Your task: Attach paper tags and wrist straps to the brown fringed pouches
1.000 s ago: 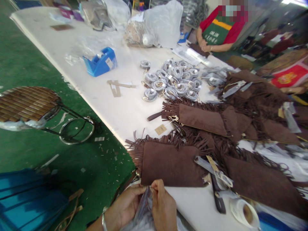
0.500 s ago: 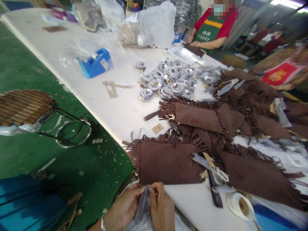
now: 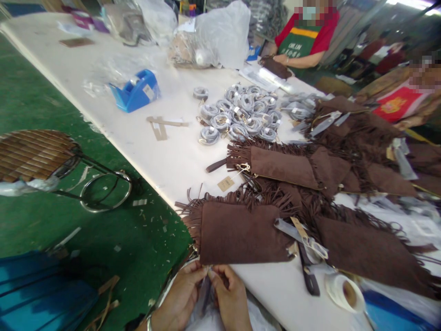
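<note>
My left hand (image 3: 182,290) and my right hand (image 3: 231,294) meet at the table's near edge. Thumbs and fingers of both pinch the top of a greyish clear plastic sleeve (image 3: 204,292), which hangs down between them. Something dark seems to be inside it, but I cannot make out what. Directly beyond my fingertips lies a dark brown fringed pouch (image 3: 241,232), flat on the table. At its right end are a plastic-covered strip, a paper tag (image 3: 299,227) and a dark wrist strap (image 3: 308,273).
Grey coiled straps (image 3: 246,110) are heaped mid-table, with more brown pouches (image 3: 282,165) to the right. A blue tape dispenser (image 3: 136,92) stands farther left; a white tape roll (image 3: 344,292) is near right. A stool (image 3: 34,154) stands on the floor. A co-worker (image 3: 303,41) handles brown material across the table.
My fingertips have drawn closer together at the top of the sleeve, and my right fingers have curled lower. The pouches and straps lie as before. The far co-worker's hands have shifted slightly.
</note>
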`<move>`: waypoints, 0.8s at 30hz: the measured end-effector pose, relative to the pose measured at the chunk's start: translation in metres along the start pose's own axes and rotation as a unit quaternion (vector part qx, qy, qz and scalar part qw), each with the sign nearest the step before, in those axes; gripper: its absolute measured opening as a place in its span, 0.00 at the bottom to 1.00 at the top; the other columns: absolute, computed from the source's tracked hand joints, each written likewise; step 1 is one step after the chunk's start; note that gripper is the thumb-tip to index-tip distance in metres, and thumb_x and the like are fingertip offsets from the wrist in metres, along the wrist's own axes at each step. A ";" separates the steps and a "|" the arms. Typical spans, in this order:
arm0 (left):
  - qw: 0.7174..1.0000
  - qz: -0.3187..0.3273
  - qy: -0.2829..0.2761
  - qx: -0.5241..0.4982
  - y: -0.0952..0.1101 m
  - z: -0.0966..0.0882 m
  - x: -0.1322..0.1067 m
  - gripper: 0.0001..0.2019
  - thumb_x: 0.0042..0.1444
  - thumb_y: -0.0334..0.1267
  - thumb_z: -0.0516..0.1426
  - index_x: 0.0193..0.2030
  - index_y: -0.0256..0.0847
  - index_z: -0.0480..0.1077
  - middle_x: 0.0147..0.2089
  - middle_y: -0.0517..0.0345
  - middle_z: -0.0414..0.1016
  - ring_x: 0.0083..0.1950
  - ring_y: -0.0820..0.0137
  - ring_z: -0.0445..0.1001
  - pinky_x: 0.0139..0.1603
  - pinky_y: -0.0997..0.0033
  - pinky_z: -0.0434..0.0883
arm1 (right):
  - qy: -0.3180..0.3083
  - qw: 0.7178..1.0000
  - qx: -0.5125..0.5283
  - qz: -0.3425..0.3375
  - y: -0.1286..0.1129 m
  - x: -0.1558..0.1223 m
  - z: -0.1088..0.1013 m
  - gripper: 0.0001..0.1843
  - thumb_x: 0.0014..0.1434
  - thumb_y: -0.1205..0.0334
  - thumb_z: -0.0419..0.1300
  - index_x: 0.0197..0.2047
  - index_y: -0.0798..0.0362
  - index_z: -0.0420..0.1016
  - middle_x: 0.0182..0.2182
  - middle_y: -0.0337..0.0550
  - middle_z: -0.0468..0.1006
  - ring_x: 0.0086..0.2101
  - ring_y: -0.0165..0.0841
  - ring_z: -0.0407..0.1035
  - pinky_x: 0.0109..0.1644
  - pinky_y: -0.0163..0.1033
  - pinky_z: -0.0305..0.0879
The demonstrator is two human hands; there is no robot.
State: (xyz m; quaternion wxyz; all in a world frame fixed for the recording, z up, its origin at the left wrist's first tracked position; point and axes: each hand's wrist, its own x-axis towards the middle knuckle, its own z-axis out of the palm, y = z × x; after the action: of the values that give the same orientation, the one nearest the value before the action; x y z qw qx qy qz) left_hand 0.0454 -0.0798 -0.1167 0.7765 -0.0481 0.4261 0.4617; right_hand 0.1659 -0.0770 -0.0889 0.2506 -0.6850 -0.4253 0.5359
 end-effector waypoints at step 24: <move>1.000 -0.012 0.025 0.004 -0.008 -0.005 0.000 0.06 0.45 0.32 0.66 0.30 0.36 0.75 0.30 0.54 0.77 0.33 0.66 0.74 0.39 0.70 0.70 | -0.031 0.983 0.140 0.112 0.007 0.007 0.003 0.23 0.45 0.44 0.66 0.31 0.59 0.74 0.15 0.32 0.63 0.16 0.23 0.52 0.18 0.30 0.48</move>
State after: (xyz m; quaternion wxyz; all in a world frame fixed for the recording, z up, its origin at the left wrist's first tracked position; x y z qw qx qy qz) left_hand 0.0480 -0.0868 -0.1220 0.7714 -0.0616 0.4464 0.4493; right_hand 0.1662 -0.0748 -0.0996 0.2693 -0.6697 -0.2737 0.6356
